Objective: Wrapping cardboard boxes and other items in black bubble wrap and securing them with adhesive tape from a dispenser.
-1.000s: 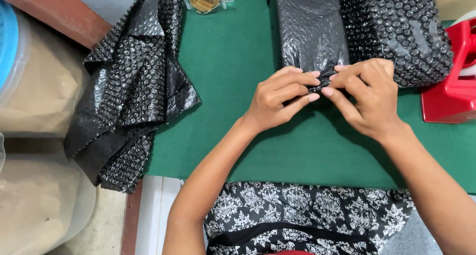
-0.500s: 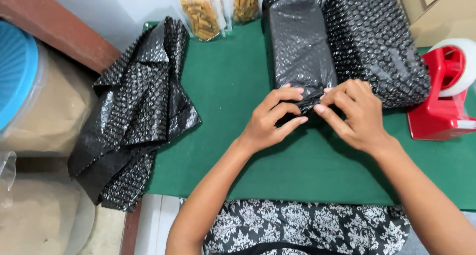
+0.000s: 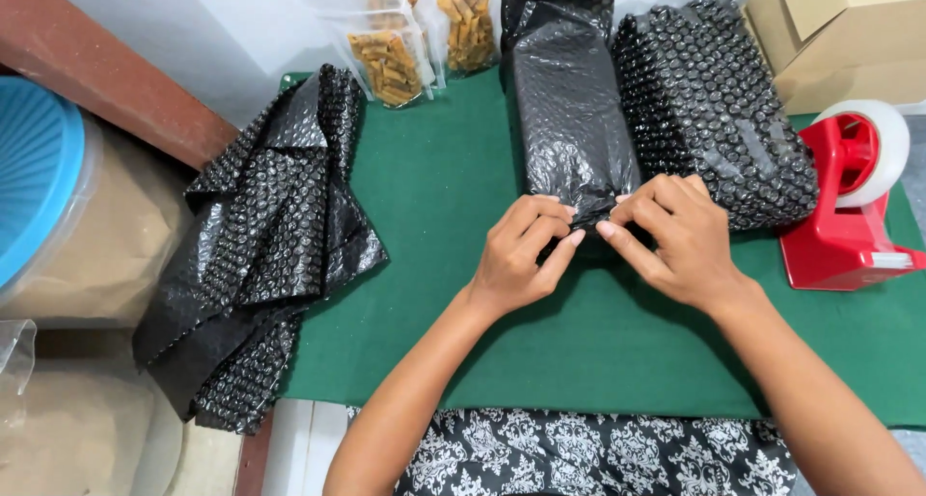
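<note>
While a blue lid [image 3: 34, 182] sat over a tub at the far left, a heap of black bubble wrap [image 3: 265, 240] hung over the edge of the green bench [image 3: 617, 351]. Behind it stood clear bags of snacks [image 3: 386, 57]. At the middle, the left hand [image 3: 521, 255] and right hand [image 3: 680, 240] met at the near end of a long black-wrapped parcel [image 3: 569, 120], each grip pinched shut on its folded wrap. Just beside it lay a second wrapped parcel [image 3: 714, 110], then a red tape dispenser [image 3: 849, 202] and cardboard boxes [image 3: 844, 33].
</note>
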